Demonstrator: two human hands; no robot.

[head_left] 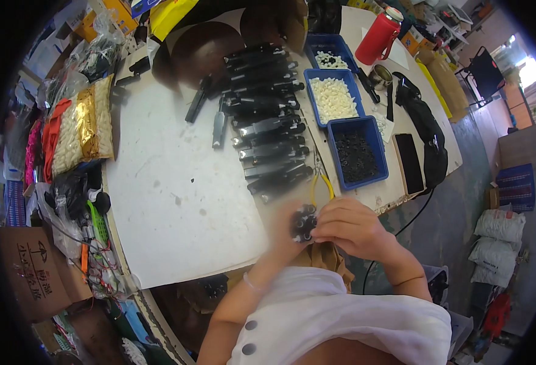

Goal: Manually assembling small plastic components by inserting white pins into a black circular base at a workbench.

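My left hand (282, 230), blurred by motion, is closed around a bundle of black tube-like parts (303, 222) near the table's front edge. Their round ends face up, some with pale rims. At the right side of this bundle, my right hand (354, 226) has its fingers pinched together; whatever they hold is hidden. Just beyond both hands lie pliers with yellow handles (331, 185). Several bundles of long black parts (273, 129) are laid in a column farther up the table. Two single black pieces (219, 129) (198, 100) lie left of them.
Blue trays on the right hold small black pieces (356, 155), white pieces (335, 100) and a mix. Behind them stands a red thermos (378, 39). A phone (408, 163) and a black pouch (423, 125) lie near the right edge. Stuffed bags (82, 131) crowd the left.
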